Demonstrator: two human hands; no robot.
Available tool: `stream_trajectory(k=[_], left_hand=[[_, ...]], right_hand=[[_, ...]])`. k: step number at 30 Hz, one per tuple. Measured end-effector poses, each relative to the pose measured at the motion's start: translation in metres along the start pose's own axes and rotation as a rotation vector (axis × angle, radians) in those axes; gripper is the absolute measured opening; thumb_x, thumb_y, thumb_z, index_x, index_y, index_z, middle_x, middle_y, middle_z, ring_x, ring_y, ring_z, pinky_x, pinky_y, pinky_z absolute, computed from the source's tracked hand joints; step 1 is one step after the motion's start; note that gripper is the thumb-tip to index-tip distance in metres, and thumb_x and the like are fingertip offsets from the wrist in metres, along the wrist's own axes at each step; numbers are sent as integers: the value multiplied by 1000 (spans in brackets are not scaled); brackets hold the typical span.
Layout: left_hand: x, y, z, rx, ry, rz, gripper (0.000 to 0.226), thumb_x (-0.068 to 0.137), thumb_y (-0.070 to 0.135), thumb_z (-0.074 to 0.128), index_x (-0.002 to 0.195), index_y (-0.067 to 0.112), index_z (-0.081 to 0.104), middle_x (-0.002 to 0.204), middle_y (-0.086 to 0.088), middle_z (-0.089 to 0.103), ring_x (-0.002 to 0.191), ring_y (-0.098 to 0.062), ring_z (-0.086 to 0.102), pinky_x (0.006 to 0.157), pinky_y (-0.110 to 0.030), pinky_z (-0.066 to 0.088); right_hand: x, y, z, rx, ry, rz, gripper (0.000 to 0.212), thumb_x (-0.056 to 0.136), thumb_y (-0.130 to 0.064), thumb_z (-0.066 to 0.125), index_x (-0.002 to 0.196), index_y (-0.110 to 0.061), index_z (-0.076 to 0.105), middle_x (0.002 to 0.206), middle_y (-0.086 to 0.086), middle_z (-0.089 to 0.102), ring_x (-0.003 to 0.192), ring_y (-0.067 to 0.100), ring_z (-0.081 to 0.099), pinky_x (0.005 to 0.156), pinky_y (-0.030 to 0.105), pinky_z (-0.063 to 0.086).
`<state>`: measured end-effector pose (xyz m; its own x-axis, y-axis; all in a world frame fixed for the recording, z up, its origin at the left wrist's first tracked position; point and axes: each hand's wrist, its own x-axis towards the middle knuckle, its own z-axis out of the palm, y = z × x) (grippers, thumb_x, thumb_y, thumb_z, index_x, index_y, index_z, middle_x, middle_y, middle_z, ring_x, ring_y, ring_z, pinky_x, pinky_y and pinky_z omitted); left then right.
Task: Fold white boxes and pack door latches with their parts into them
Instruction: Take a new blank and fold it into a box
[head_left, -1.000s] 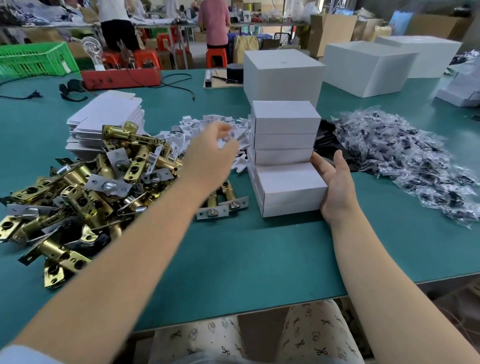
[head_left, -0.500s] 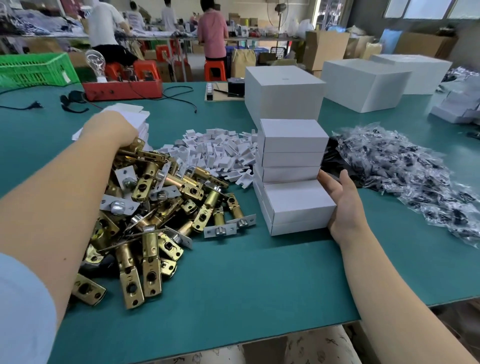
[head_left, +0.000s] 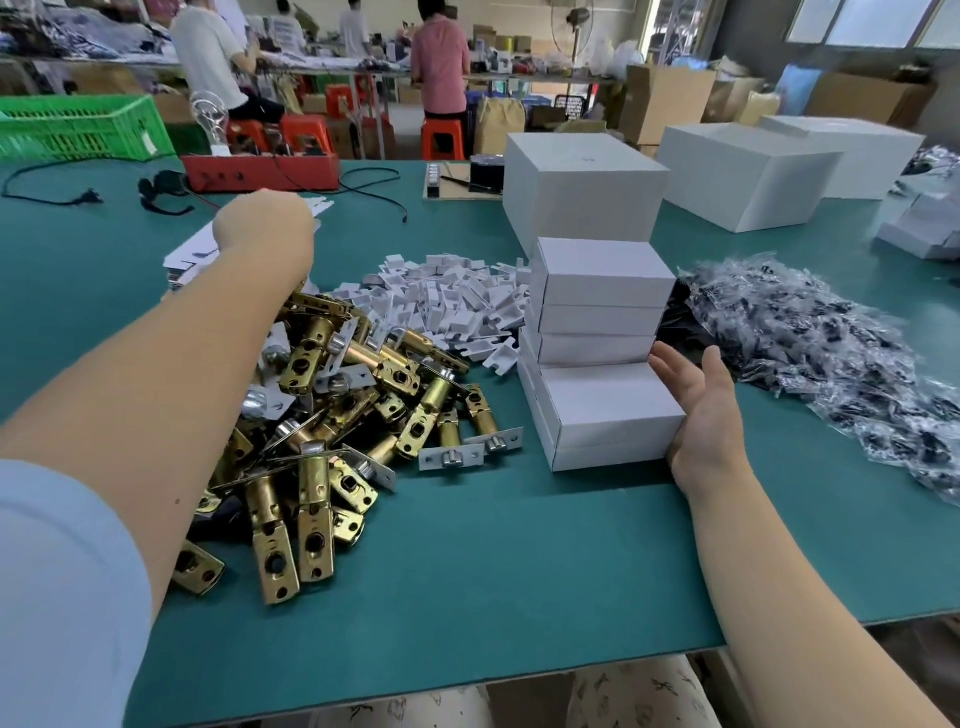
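Note:
A stack of small folded white boxes (head_left: 605, 312) stands at the middle of the green table (head_left: 493, 561). My right hand (head_left: 704, 410) lies flat and open against the right side of its lowest boxes. My left hand (head_left: 265, 226) reaches far left over a stack of flat white box blanks (head_left: 189, 254); its fingers are curled down and a blank's edge sticks out beyond them. Brass door latches (head_left: 363, 395) lie heaped under my left forearm. Behind them is a pile of small white plastic parts (head_left: 447, 301). Clear bags of dark parts (head_left: 831, 353) spread out to the right.
Large white cartons (head_left: 582, 182) (head_left: 743, 171) stand behind the stack. A red box (head_left: 260, 171), black cables (head_left: 374, 187) and a green crate (head_left: 78, 127) sit at the back left. People work at tables beyond. The table's near edge runs in front of me.
My left hand has moved from the small white parts leftward to the flat blanks and has risen a little with a blank's edge showing. My right hand stays against the box stack.

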<state>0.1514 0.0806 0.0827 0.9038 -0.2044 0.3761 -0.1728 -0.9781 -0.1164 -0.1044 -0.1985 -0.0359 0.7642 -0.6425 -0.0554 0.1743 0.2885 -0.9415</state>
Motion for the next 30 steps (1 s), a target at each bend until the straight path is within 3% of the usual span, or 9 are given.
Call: stream_trajectory(k=[5,8,10,13,17,20,24,28,30], left_hand=[[-17,4,-37,-104,263,-7,15,90,-5,56,103,-10,62,87,-27,57,92,-45,60,70,-41,39],[-41,3,-60,-471,406,12,31,89,-3,53,116,0,68,108,-24,68,99,-40,62,80,-43,49],[-70,8,-67,-801,430,-16,34,86,3,59,118,7,69,111,-12,71,97,-21,66,85,-30,52],[-117,13,-55,-1265,284,-171,43,80,2,62,120,15,69,103,1,73,90,-9,68,84,-28,56],[-162,24,-24,-1818,-288,-242,37,81,-9,61,106,17,69,94,0,76,86,-17,74,67,-28,60],[-184,40,1,-1818,-496,-42,40,81,-10,61,108,18,71,99,-1,76,93,-21,72,67,-27,59],[-201,54,13,-1803,-453,219,52,76,14,69,119,43,68,108,3,73,95,-15,71,73,-30,59],[-211,67,19,-1390,-331,292,76,76,26,81,142,40,46,101,19,68,80,-7,65,70,-17,53],[-216,71,19,-1298,-267,264,69,82,30,78,142,39,45,96,21,66,77,-2,63,68,-14,52]], right_hand=[[-8,0,6,-234,323,-341,43,88,-43,38,117,-18,57,114,1,58,106,10,54,92,25,40],[-20,0,11,-312,429,-670,28,87,-30,42,109,-17,53,100,-6,51,92,-2,49,84,17,38],[-34,3,19,-345,351,-845,20,87,-25,43,105,-27,50,97,-9,48,89,2,49,83,21,39],[-56,9,43,-415,47,-904,22,87,-24,46,107,-35,46,93,1,54,82,18,54,76,30,46],[-71,8,72,-472,-287,-577,33,84,-40,53,116,-45,44,96,-20,60,80,14,62,72,25,52],[-75,11,75,-290,-337,-414,36,88,-29,52,124,-28,51,97,-9,68,88,6,61,77,26,52],[-80,14,66,-220,-291,-401,26,98,-7,48,116,-25,55,106,-20,69,101,0,63,79,14,49],[-81,16,63,-336,-193,-375,42,99,-11,50,133,-32,38,124,-8,63,111,5,60,92,28,51],[-82,17,64,-419,-222,-396,52,97,-13,52,138,-39,33,120,-16,63,107,4,61,87,30,53]])
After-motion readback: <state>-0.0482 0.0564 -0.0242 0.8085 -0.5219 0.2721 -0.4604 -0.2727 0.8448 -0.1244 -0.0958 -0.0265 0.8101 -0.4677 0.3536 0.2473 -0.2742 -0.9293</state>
